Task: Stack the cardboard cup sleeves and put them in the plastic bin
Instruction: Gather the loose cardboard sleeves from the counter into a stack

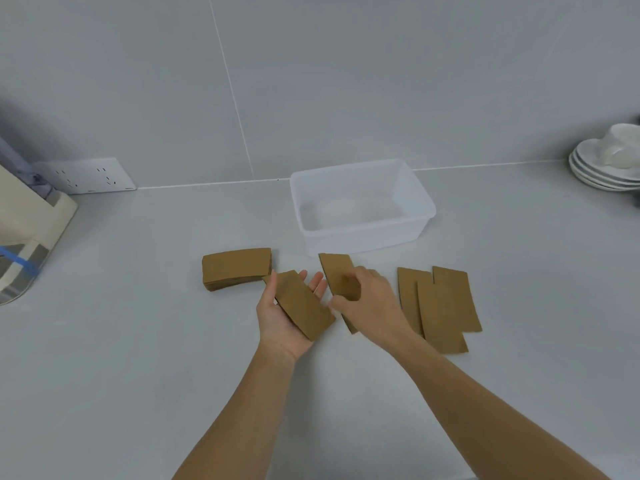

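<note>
At a grey countertop, a person's left hand point(282, 315) lies palm-up and spread, cradling a few flat brown cardboard cup sleeves point(304, 308), while the right hand point(363, 299) curls its fingers onto another loose brown sleeve point(337, 271) lying just in front of the empty translucent plastic bin point(363, 230). A finished stack of sleeves point(236, 267) sits to the left and three overlapping sleeves point(440, 306) wait to the right. The pickup likely goes best if the sleeve is lifted by an edge and squared onto the held pile.
</note>
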### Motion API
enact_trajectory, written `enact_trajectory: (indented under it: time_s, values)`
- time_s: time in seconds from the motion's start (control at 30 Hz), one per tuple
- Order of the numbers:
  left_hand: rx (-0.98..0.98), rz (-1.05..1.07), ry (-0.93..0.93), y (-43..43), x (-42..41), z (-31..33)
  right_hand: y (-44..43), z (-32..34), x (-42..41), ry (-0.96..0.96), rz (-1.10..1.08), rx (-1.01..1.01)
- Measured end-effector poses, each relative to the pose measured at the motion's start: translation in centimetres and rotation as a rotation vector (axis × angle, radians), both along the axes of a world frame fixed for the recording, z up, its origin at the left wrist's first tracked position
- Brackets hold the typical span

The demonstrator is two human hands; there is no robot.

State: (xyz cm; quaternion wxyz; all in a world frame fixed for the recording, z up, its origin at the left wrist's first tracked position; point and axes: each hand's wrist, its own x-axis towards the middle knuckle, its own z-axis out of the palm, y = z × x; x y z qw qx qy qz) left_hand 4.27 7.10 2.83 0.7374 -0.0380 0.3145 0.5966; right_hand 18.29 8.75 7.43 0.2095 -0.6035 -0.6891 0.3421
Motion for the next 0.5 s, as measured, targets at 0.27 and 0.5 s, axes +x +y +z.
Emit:
enact_trajectory:
  time_s: [0.27, 0.5]
  values:
    - [0.101, -0.108, 0.029, -0.3, 0.8, 0.6, -1.7, 0.3, -3.1, 0.027, 0.094, 0.172]
    - [0.152, -0.087, 0.050, -0.3, 1.7, 0.7, -2.3, -1.2, -3.1, -0.060, 0.156, 0.210]
